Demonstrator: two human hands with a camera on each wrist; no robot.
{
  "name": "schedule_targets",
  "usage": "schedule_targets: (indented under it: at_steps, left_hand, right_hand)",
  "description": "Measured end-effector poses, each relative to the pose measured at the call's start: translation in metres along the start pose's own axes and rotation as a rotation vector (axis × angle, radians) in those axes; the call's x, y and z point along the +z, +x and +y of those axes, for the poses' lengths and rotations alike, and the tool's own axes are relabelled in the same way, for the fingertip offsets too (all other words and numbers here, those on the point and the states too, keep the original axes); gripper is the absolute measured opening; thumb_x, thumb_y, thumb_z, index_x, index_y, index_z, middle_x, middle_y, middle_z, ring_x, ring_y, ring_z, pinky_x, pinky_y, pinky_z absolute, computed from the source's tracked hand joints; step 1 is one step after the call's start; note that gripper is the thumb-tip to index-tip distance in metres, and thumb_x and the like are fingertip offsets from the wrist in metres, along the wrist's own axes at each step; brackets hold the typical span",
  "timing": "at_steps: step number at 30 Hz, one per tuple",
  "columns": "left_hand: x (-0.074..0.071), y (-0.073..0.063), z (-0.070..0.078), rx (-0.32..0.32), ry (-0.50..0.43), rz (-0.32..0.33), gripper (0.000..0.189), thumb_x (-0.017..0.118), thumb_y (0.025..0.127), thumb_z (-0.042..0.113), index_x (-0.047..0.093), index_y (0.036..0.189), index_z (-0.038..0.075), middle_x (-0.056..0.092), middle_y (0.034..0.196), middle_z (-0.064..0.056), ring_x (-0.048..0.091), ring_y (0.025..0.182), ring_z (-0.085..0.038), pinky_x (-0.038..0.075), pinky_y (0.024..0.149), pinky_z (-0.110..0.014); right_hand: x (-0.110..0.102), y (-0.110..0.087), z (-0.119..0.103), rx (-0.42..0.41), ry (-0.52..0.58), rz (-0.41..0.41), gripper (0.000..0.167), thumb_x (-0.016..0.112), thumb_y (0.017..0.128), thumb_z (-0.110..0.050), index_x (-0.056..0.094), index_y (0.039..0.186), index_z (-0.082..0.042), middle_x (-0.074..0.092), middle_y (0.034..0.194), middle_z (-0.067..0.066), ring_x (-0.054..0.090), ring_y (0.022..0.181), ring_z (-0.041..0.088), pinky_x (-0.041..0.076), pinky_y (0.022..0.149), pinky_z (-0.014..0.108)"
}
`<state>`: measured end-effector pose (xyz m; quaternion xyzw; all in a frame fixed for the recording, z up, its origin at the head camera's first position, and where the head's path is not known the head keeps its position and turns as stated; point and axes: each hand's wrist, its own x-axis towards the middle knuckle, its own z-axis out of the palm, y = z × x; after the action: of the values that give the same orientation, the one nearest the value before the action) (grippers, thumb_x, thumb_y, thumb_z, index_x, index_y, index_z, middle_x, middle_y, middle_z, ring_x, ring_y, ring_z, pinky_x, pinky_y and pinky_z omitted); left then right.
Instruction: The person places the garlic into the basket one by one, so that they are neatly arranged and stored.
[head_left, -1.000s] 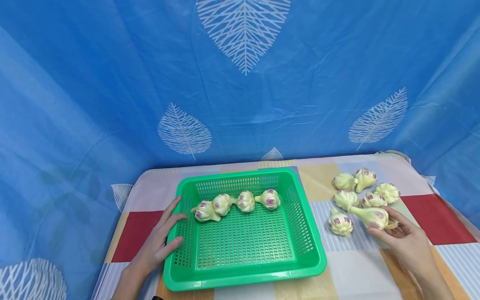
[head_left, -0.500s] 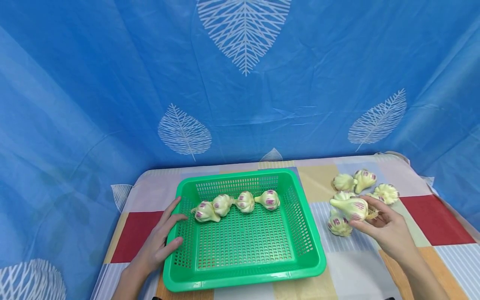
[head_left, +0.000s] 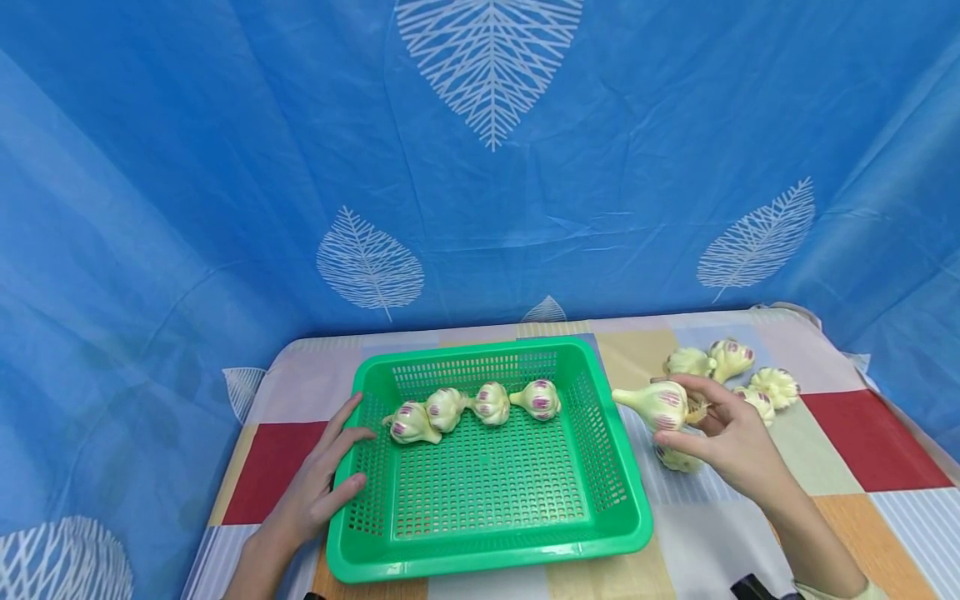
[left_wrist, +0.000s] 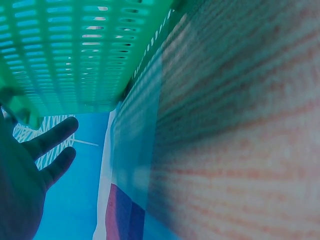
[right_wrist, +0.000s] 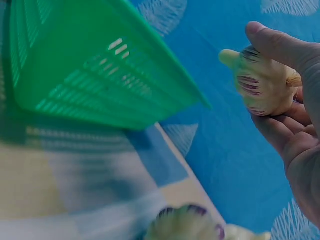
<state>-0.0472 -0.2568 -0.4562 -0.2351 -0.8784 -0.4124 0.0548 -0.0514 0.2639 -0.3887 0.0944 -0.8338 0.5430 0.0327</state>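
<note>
My right hand (head_left: 723,433) pinches a garlic bulb (head_left: 660,405) between thumb and fingers, its stem pointing left by the right rim of the green basket (head_left: 487,552). In the right wrist view the held bulb shows purple streaks and a tuft of roots, raised off the table. On the basket's left side rests my left hand (head_left: 318,475), fingers over the rim and thumb along the wall. Inside the basket several garlic bulbs lie in a row, among them a bulb (head_left: 539,400) at the right end and a bulb (head_left: 412,422) at the left end.
More garlic bulbs (head_left: 775,387) lie loose on the checked tablecloth (head_left: 885,437) to the right; one bulb (head_left: 678,460) is partly hidden under the right hand. A blue curtain (head_left: 570,208) with white leaf prints hangs behind the table.
My right hand has lifted the garlic bulb from the group on the right and carried it leftward to near the basket's right rim. The left hand and the basket have stayed put.
</note>
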Motion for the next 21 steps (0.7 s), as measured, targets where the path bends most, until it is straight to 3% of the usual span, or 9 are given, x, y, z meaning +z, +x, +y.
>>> schedule_targets:
  at_steps: [6,13,21]
  left_hand:
    - [0.0,-0.001,0.0,-0.002,0.002,0.004,0.048,0.063,0.084,0.021,0.058,0.13,0.012,0.018,0.166,-0.004,0.025,0.145,-0.022,0.056,0.087,-0.04]
    - [0.0,0.0,-0.001,0.006,-0.006,0.003,0.047,0.063,0.084,0.02,0.058,0.13,0.011,0.018,0.166,-0.006,0.025,0.145,-0.022,0.056,0.088,-0.041]
    - [-0.001,0.001,0.0,0.005,-0.009,-0.003,0.047,0.062,0.085,0.021,0.058,0.131,0.011,0.018,0.166,-0.007,0.025,0.145,-0.022,0.056,0.089,-0.041]
  right_hand:
    - [0.011,0.015,-0.015,-0.062,0.032,-0.058,0.068,0.083,0.079,0.005,0.053,0.139,-0.001,0.059,0.126,-0.002,0.068,0.096,0.011,0.059,0.07,0.028]
    - [0.032,0.032,-0.027,-0.106,0.049,-0.126,0.068,0.088,0.074,-0.002,0.059,0.135,-0.006,0.064,0.119,0.008,0.067,0.096,0.016,0.058,0.071,0.03]
    - [0.061,0.053,-0.045,-0.128,0.079,-0.241,0.067,0.093,0.071,-0.014,0.063,0.131,-0.015,0.066,0.121,0.003,0.067,0.101,0.019,0.057,0.08,0.032]
